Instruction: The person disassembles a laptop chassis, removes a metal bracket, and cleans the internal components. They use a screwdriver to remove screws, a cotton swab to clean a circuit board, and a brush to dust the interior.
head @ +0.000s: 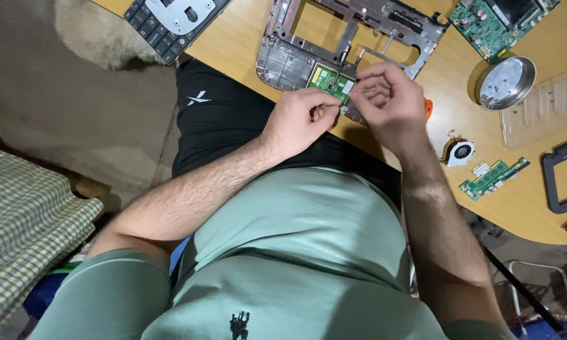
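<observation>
1. nearest the camera, a pale green t-shirt [296,252] and black shorts [220,119] fill the lower frame; a checked cloth [25,220] lies at the left edge, off the surface.
2. the left hand [299,119] is curled with thumb and fingertips pinched together on something small that i cannot make out, at the near edge of the small green rectangular circuit board [329,80].
3. the right hand [387,101] is bunched just beside it, fingers folded inward over the board's right end; whether it is clamped on anything i cannot tell. the two hands are nearly touching.
4. the board sits in the near edge of the grey plastic laptop frame with open cut-outs [346,38], which rests on the light wooden surface [516,189].
5. judged by looks, the board is thin, light and stiff but brittle, with fine parts on its face; it is best taken by its bare edges. the frame looks light and somewhat flexible.
6. right of the hands: a small round black cooling fan [458,152], a narrow green memory strip [492,177], a round metal dish [506,80], a clear plastic tray [545,107].
7. farthest: a large green mainboard [494,22] top right, and a black keyboard panel [167,22] top left.
</observation>
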